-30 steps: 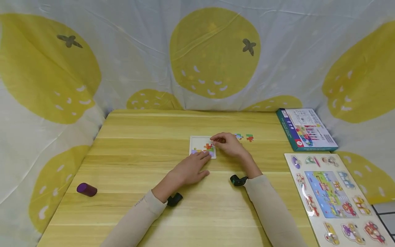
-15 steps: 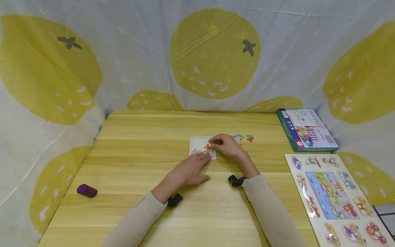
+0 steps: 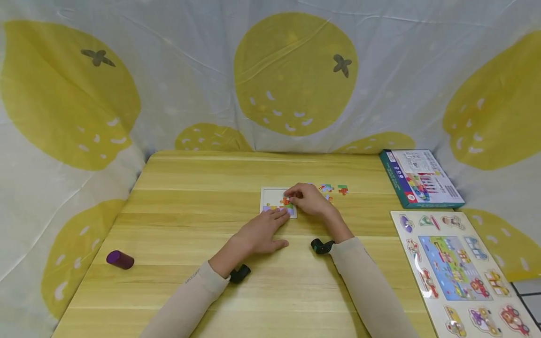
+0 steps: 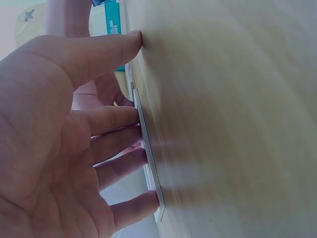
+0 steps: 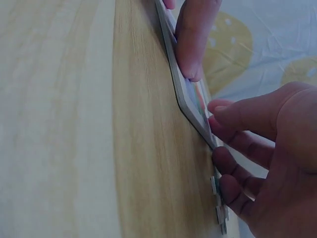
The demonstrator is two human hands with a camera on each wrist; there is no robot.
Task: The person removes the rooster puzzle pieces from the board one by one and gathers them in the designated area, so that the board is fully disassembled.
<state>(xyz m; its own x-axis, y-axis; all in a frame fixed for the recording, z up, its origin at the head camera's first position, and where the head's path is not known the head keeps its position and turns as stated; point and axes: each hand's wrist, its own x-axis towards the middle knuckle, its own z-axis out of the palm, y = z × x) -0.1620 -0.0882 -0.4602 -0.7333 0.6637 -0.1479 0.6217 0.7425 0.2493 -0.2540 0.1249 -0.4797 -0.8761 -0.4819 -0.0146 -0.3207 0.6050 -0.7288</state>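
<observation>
A small square jigsaw tray (image 3: pixel 270 194) with a pale rim lies near the middle of the table, colourful pieces along its bottom and right side. My left hand (image 3: pixel 262 231) rests its straight fingertips on the near edge of the tray; the left wrist view shows the thumb apart, touching the table. My right hand (image 3: pixel 310 201) is over the tray's right side, thumb and forefinger pinching a jigsaw piece (image 5: pixel 202 97) mostly hidden by the fingers. Several loose jigsaw pieces (image 3: pixel 343 189) lie just right of this hand, some partly covered by it.
A purple cylinder (image 3: pixel 120 259) lies at the left of the table. At the back right is a flat teal-edged box (image 3: pixel 422 178). A large picture puzzle board (image 3: pixel 456 267) lies along the right edge. A lemon-print cloth (image 3: pixel 190 84) hangs behind the table.
My right hand has shifted slightly left and closer over the tray, uncovering more of the loose pieces behind it. The left hand stays on the tray's near edge.
</observation>
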